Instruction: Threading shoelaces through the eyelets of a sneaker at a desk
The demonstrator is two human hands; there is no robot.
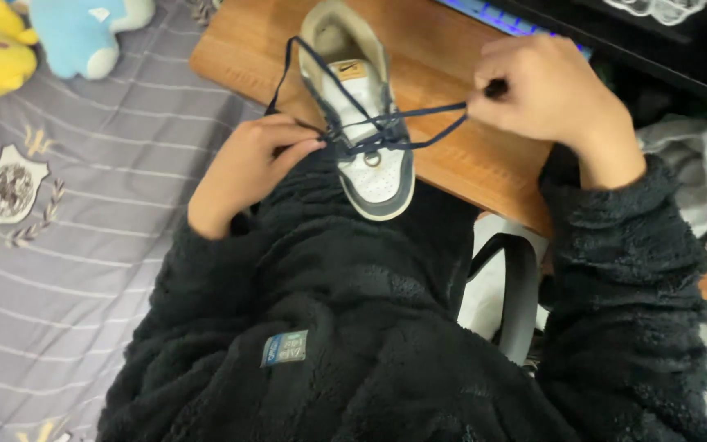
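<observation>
Head view looks down on a white and navy sneaker [363,123] lying on the near edge of a wooden table [468,147], its toe pointing toward the person and overhanging their dark fleece jacket [353,327]. The left hand [247,168] is closed in a pinch on one end of the navy shoelace [419,115] just beside the lower eyelets, while the right hand [550,90] is curled shut around the other end, drawing it taut out to the side. A slack loop of lace runs up past the shoe's collar. To my eye, the risk lies in that uneven pull: the right side is stretched tight and could drag the sneaker off the table edge or slip the lace out of an eyelet if the left pinch gives. Plush toys [83,33] sit on the striped grey bedsheet [59,270] to the left, well apart from the work.
</observation>
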